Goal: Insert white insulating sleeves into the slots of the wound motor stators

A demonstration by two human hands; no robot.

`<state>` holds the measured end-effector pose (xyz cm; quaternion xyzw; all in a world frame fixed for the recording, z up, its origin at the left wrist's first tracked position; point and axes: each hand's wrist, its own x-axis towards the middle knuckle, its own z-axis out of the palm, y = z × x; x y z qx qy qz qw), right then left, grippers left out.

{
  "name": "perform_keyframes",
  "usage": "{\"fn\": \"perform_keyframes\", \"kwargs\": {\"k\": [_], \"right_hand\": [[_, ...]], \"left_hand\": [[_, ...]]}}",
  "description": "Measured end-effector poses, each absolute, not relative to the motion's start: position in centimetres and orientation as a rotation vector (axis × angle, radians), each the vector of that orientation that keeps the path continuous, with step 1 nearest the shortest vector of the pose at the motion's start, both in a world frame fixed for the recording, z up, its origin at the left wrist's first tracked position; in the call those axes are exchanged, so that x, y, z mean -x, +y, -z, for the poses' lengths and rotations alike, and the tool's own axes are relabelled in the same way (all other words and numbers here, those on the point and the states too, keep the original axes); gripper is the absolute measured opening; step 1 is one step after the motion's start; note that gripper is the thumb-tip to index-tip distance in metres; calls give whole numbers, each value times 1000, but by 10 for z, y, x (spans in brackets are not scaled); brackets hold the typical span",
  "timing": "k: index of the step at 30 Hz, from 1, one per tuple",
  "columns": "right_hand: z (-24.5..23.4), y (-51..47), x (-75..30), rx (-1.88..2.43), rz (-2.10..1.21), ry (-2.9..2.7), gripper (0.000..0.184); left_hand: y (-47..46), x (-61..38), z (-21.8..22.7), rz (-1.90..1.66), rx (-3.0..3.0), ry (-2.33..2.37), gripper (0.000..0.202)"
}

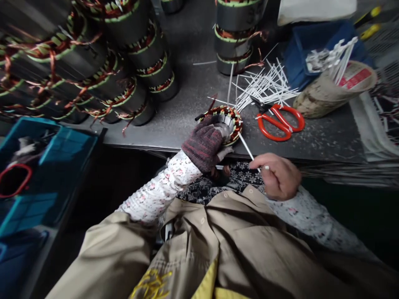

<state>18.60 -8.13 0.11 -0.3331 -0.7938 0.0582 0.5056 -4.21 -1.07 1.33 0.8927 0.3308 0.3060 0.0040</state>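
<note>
My left hand (204, 141), in a dark knitted glove with bare or taped fingertips, grips a motor stator (237, 120) at the bench's front edge. Copper windings and pale green insulation ring the stator's opening. From its right side a white cable tie (245, 145) runs down to my right hand (280, 175), which is bare and has its fingers closed around the strip. The strip's end pokes out by the thumb. Another white strip (230, 85) stands up behind the stator. The left fingertips are partly hidden inside the ring.
Red-handled scissors (280, 120) lie right of the stator, beside a pile of white strips (264, 85). Behind are a cardboard tube (332, 93) and a blue bin (318, 37). Stacked stators (162, 79) crowd the left; another stack (233, 45) stands at the back. Teal crates (59, 166) are at far left.
</note>
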Motion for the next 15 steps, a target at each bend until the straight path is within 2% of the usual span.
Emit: {"fn": "perform_keyframes", "kwargs": {"k": [6,15], "right_hand": [[-2,-88,-182,1005,-412,-1808,25],[-3,-74,-160,1015,-540,-1509,29]], "left_hand": [[-13,43,-10,-986,-2830,1072,59],[-13,41,-7,-906,-2783,1164,67]]}}
